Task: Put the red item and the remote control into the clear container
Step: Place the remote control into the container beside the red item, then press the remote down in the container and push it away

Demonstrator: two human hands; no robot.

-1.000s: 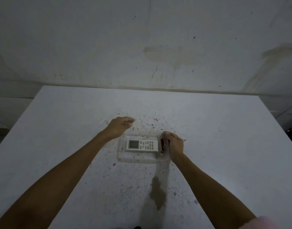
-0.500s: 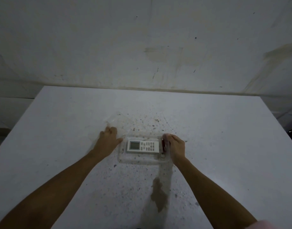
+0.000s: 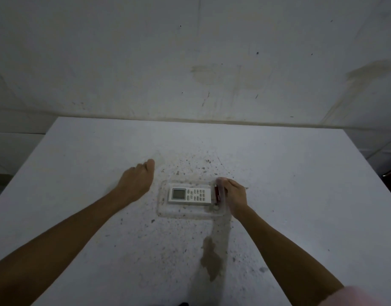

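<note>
The clear container [image 3: 168,212] lies flat on the table's middle. Inside it the white remote control [image 3: 190,196] lies lengthwise, screen to the left. The red item [image 3: 216,192] sits upright-narrow against the remote's right end. My right hand [image 3: 234,195] holds the container's right end, fingers over the rim beside the red item. To the left of the container, and apart from it, my left hand [image 3: 136,181] rests on the table with its fingers curled down. A faint clear sheet, perhaps a lid [image 3: 190,164], lies just behind the container; I cannot tell whether my left hand touches it.
The white table [image 3: 300,195] is speckled with dirt around the container, and a brown stain [image 3: 211,259] lies in front of it. A stained wall [image 3: 212,62] rises behind the table's far edge. A pink sleeve [image 3: 362,297] shows at the bottom right.
My left hand has shifted from the container's left rim to a spot further left and back. My right hand has stayed on the container's right end.
</note>
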